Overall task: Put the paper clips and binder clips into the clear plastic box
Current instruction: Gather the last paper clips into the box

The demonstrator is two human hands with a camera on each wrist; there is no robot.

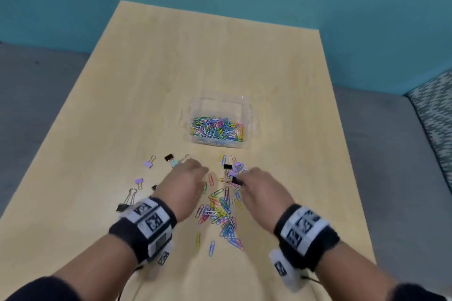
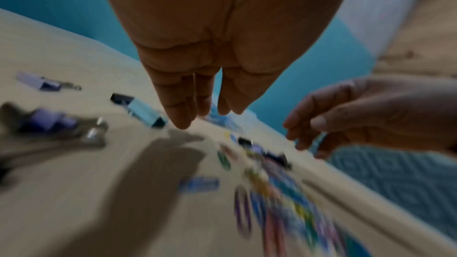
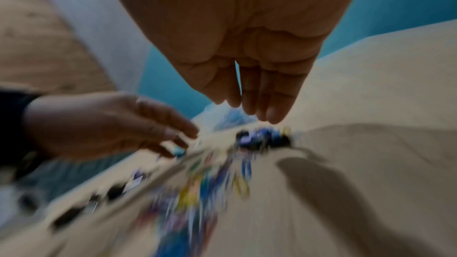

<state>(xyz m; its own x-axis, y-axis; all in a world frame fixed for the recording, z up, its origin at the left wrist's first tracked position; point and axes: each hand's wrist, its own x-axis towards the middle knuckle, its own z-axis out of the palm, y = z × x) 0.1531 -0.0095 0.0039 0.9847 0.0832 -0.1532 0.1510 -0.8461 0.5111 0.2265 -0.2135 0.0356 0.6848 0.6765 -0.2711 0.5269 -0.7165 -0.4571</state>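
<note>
Both hands empty with fingers relaxed: left hand (image 1: 187,179), right hand (image 1: 263,187); sweeping the paper clips (image 1: 222,210) toward the clear plastic box (image 1: 247,107) at 12 o'clock could scatter them

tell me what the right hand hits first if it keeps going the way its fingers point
Probably the small cluster of binder clips, black and lilac, lying right at the fingertips of the right hand. Beyond them in the same line stands the clear plastic box. The wrist view is blurred, so whether the fingertips already touch the clips is unclear.

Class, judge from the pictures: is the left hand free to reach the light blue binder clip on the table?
Probably yes. The left hand is open, holds nothing, and its fingertips hover beside the light blue binder clip; nothing lies between.
</note>
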